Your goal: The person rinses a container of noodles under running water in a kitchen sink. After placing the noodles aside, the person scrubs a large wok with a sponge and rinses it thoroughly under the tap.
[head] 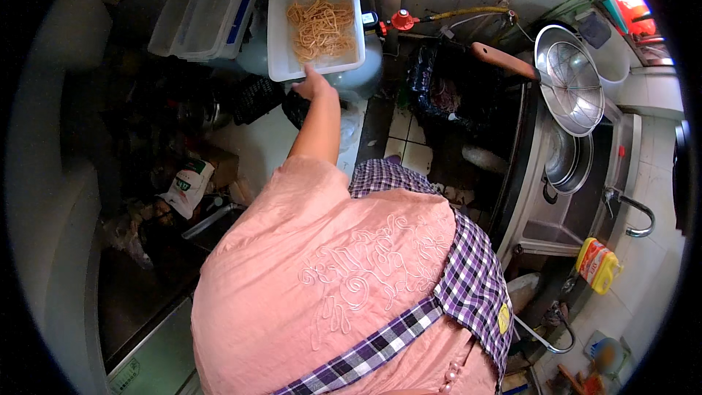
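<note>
My left hand point(316, 85) grips the near rim of a white plastic tub point(278, 38), thumb on the edge and fingers mostly hidden underneath. A tangle of tan noodle-like strands point(323, 27) lies in the tub, apparently in some liquid. The tub sits above the rounded top of a pale blue gas cylinder point(356, 74); whether it rests on it I cannot tell. Left of the tub, stacked clear plastic bins point(205, 16) stand tilted, one with a blue edge. My right hand is out of view.
A red gas regulator point(403, 20) with a yellow hose point(466, 11) is behind the tub. A bin lined with a black bag point(419, 88) stands on the floor. Right are a steel sink point(540, 233), a wooden-handled strainer point(573, 74), a faucet point(639, 214) and a yellow jug point(598, 266).
</note>
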`<action>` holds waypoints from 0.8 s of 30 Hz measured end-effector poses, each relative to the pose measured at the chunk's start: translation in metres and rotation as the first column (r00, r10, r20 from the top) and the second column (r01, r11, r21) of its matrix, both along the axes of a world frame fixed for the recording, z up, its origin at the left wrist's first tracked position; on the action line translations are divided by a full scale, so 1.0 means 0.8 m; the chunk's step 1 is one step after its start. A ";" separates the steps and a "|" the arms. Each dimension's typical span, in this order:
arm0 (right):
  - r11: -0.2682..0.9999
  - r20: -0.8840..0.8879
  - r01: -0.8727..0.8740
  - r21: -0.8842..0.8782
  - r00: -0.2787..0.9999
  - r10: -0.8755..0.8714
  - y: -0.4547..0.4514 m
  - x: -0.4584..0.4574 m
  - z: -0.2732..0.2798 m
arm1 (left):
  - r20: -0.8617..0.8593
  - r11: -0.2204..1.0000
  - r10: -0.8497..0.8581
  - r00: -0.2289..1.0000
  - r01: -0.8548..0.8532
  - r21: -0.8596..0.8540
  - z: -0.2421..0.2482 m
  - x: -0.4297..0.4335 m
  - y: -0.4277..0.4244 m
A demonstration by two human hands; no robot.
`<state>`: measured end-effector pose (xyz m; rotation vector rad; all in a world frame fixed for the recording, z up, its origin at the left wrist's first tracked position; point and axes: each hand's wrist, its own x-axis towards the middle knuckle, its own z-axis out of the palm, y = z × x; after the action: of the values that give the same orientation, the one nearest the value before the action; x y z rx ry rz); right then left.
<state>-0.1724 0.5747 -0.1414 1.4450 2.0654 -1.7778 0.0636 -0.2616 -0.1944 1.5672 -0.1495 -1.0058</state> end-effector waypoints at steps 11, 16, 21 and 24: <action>0.992 0.033 0.059 0.110 0.997 -0.063 0.023 0.009 0.035 | 0.852 0.299 -0.475 -0.220 0.870 0.391 0.046 0.036 -0.133; 0.981 0.037 0.052 0.185 0.998 -0.060 0.040 -0.005 0.075 | 0.677 0.249 -0.676 -0.291 0.774 0.582 0.027 0.046 -0.194; 0.977 0.000 -0.123 0.172 0.992 0.125 0.050 -0.047 0.086 | 0.821 0.339 -0.409 -0.398 0.769 0.542 0.063 0.068 -0.141; 0.980 -0.020 -0.195 0.037 0.980 0.196 0.071 -0.068 0.074 | 0.789 0.231 -0.369 -0.491 0.774 0.590 0.069 0.083 -0.080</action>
<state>-0.2266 0.6312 -0.0821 1.1859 2.1753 -1.6986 0.1299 -0.3255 -0.1389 1.3538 -2.5947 -0.3921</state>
